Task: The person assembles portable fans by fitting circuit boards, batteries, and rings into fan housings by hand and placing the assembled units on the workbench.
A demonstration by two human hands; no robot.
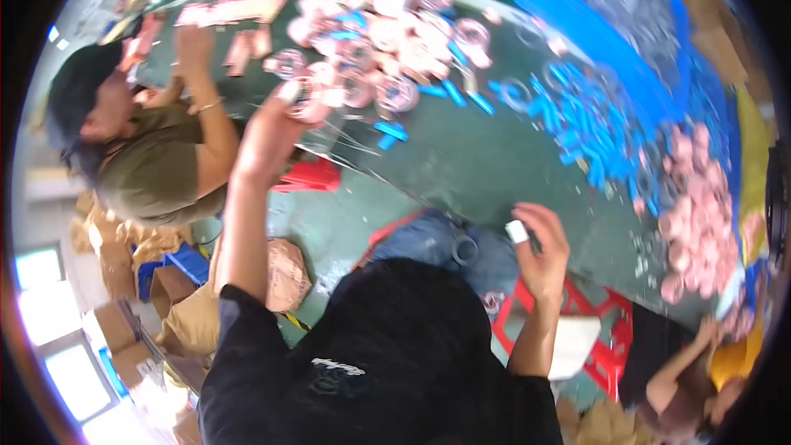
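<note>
Two hands are in the head view. Left hand point(268, 136) reaches to the far left part of the green desk point(461, 156), fingers clamped on a pink copper coil point(306, 99) at the near edge of the coil pile point(387, 29). Right hand point(544, 247) is raised at the near desk edge, fingers curled together, white tape on one fingertip. Blue sleeves point(577, 115) lie scattered right of the pile.

Left arm fully extended up and away from the body, black short sleeve at the shoulder, forearm bare. Left hand point(265, 133) at the far end, fingers curled closed in a grip, thumb tip raised. Right arm bent at the elbow, forearm upright. Right hand point(544, 249) half-curled, fingertip taped white; grip unclear.
</note>
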